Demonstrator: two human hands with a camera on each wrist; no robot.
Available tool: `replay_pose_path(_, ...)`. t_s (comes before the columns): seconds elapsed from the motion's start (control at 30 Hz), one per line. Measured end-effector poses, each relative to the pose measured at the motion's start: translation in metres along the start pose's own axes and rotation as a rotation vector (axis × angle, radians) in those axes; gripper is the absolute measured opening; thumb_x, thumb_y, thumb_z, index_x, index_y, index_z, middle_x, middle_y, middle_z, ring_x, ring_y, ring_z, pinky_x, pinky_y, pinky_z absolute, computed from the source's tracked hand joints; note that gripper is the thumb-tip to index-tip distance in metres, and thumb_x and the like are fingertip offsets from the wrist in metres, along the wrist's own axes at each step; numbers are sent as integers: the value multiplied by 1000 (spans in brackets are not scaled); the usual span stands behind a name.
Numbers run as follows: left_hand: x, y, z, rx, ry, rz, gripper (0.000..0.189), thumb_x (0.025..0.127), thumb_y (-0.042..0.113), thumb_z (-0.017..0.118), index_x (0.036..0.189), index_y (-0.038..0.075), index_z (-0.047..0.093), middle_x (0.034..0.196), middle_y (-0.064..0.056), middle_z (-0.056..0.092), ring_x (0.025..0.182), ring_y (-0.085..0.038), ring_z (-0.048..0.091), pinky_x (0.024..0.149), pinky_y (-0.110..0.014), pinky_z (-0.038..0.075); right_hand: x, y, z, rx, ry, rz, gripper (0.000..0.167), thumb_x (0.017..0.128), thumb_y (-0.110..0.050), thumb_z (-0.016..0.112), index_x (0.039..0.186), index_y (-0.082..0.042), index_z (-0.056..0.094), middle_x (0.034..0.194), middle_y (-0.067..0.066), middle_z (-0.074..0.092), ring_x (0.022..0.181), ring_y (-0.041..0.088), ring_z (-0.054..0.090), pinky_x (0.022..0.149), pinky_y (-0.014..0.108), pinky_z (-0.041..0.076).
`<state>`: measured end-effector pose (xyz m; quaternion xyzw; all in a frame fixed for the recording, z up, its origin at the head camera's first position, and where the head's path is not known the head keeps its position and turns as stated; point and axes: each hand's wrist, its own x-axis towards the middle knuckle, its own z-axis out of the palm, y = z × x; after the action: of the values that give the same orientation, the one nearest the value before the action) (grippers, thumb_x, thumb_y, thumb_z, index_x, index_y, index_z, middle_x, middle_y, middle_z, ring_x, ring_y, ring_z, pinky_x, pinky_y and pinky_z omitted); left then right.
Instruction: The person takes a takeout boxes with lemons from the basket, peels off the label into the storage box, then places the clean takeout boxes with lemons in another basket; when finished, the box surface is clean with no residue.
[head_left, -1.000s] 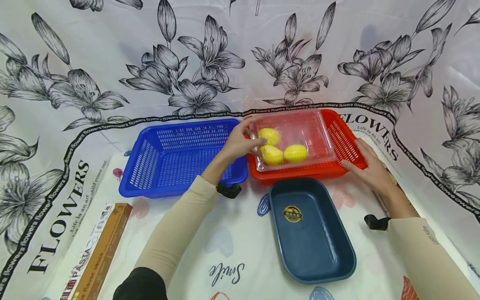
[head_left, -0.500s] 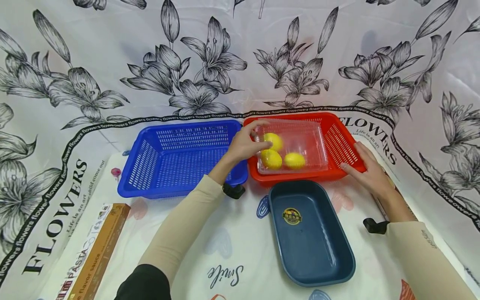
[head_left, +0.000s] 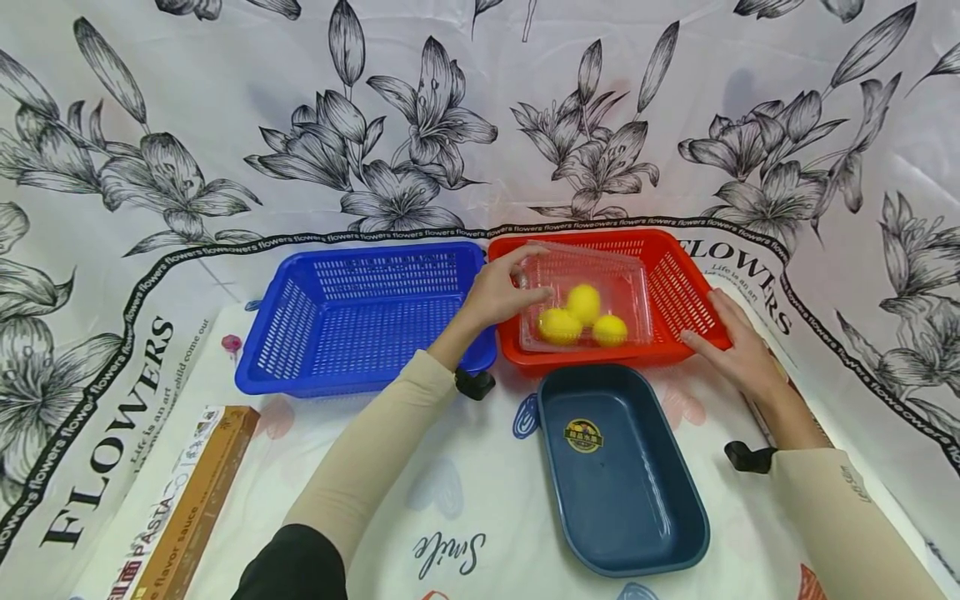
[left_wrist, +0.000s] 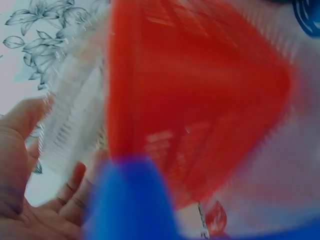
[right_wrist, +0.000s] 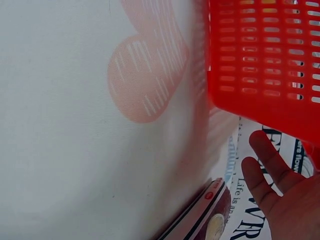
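A clear plastic box (head_left: 592,260) with 3 lemons (head_left: 583,305) sits inside the red basket (head_left: 678,283), toward its left end. My left hand (head_left: 497,292) holds the box by its left side, thumb toward the front and fingers at the back. In the left wrist view, the blurred box (left_wrist: 75,117) is between that thumb and the fingers. At the basket's right end, my right hand (head_left: 746,354) touches the rim with extended fingers and thumb. The right wrist view has its straight fingers (right_wrist: 257,180) beside the basket's slotted wall (right_wrist: 260,75).
Left of the red basket stands a blue basket (head_left: 326,379), nearly touching it. A dark blue tray (head_left: 630,492) lies in front. A long pasta box (head_left: 187,508) is at the left, and a narrow dark box (right_wrist: 200,215) lies near my right hand.
The clear box has come down deeper into the red basket and shifted slightly right with my left hand. The lemons inside have rolled right. My right hand has stayed nearly still.
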<state>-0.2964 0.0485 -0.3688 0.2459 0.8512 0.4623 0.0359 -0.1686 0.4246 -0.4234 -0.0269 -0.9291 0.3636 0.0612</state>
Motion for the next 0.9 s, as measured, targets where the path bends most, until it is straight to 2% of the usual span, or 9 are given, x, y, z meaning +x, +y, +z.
replay_pose_path(0.03, 0, -2, 0, 12, -5, 9, 60, 87, 39, 80, 142, 35, 57, 88, -6, 61, 66, -20, 53, 52, -23, 47, 0, 0, 0, -3, -1, 0, 90, 96, -46, 62, 165, -20, 10, 174, 7, 5, 153, 48, 18, 108, 81, 24)
replay_pose_path(0.13, 2, -7, 0, 82, -7, 39, 60, 86, 44, 80, 141, 36, 56, 89, -4, 65, 81, -18, 58, 81, -35, 49, 0, 1, 0, -7, -4, 3, 90, 96, -46, 62, 165, -21, 10, 174, 6, 4, 153, 49, 19, 107, 82, 24)
replay_pose_path(0.2, 3, -11, 0, 134, -10, 43, 61, 86, 48, 79, 141, 36, 56, 94, -1, 68, 95, -18, 60, 105, -51, 37, -1, 1, 0, -7, -2, 6, 90, 96, -46, 62, 165, -22, 9, 174, 5, 3, 153, 50, 19, 107, 82, 25)
replay_pose_path(0.3, 3, -17, 3, 195, -21, 21, 62, 87, 52, 76, 143, 37, 54, 95, 1, 70, 117, -20, 54, 118, -67, 12, -1, 2, -1, -2, 3, 10, 90, 96, -46, 62, 165, -23, 9, 174, 5, 3, 151, 51, 21, 106, 82, 26)
replay_pose_path(0.4, 2, -19, 5, 226, -47, -15, 63, 89, 55, 72, 146, 37, 50, 92, 1, 69, 130, -23, 46, 120, -72, 0, -1, 1, 1, 10, 6, 14, 90, 96, -47, 63, 165, -23, 10, 174, 4, 3, 152, 50, 21, 107, 81, 26)
replay_pose_path(0.47, 2, -18, 6, 248, -63, -33, 65, 90, 57, 69, 148, 39, 47, 99, -1, 68, 136, -25, 41, 120, -73, -4, -1, 2, 3, 8, 9, 14, 90, 96, -47, 62, 165, -23, 10, 174, 5, 3, 152, 50, 20, 107, 81, 26)
replay_pose_path(0.67, -2, -13, 6, 316, -127, -90, 75, 89, 61, 65, 156, 43, 35, 143, -4, 60, 157, -33, 14, 119, -72, -16, 0, 3, 4, 1, 21, -9, 89, 96, -45, 63, 165, -22, 12, 174, 8, 6, 150, 52, 22, 107, 81, 25)
replay_pose_path(0.8, -3, -13, 6, 322, -149, -101, 78, 89, 61, 64, 157, 44, 31, 156, -4, 50, 160, -38, 0, 118, -70, -19, 0, 4, 4, 13, 26, -25, 88, 96, -43, 63, 165, -22, 13, 174, 8, 7, 150, 52, 23, 107, 81, 26)
replay_pose_path(0.9, -4, -13, 5, 326, -165, -88, 79, 90, 61, 64, 159, 44, 29, 161, -5, 44, 159, -41, -5, 120, -68, -17, 0, 3, 3, 17, 28, -25, 88, 96, -43, 63, 165, -22, 13, 174, 8, 6, 150, 52, 23, 107, 81, 26)
